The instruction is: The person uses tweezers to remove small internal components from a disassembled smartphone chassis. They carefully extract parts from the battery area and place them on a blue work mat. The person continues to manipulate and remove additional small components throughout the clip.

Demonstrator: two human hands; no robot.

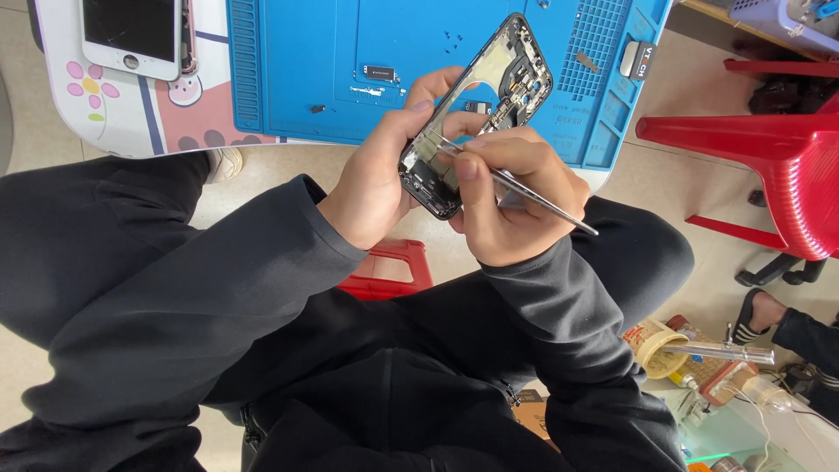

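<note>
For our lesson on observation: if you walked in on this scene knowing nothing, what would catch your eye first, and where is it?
First, the opened phone frame at the centre, gripped by the left hand while the right hand works metal tweezers into its lower end. Behind it lies the bright blue work mat with small parts on it. A red plastic stool stands at the right edge, and a white phone lies at the top left.

The single head camera looked steeply down from close above the person's lap, facing forward over the knees toward the blue mat (pixel 332 61) just beyond.
</note>
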